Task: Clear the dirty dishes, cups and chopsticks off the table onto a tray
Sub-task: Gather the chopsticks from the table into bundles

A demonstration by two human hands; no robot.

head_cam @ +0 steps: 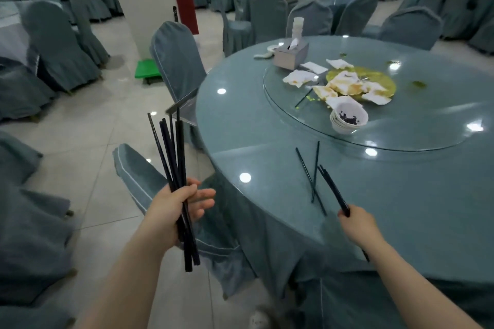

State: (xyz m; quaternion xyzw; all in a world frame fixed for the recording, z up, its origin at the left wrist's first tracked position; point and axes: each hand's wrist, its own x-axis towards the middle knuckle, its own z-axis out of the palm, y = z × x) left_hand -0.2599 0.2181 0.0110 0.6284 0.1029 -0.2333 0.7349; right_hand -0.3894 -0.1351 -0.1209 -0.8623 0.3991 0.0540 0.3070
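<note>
Gathering chopsticks: left hand [171, 208] grips a bundle [173, 165], right hand [357, 223] pinches a pair [332, 189]; next, the crossed pair [312, 179] on the counter [401, 195].

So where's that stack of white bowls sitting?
The stack of white bowls sits on the near edge of the round glass turntable, just in front of the stained paper napkins, right of centre in the head view.

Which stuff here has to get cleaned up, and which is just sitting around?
To clear:
chopsticks in the left hand
chopsticks in the right hand
loose chopsticks on the table
stacked bowls
yellow plate

Just lying about:
tissue box
chairs
</note>
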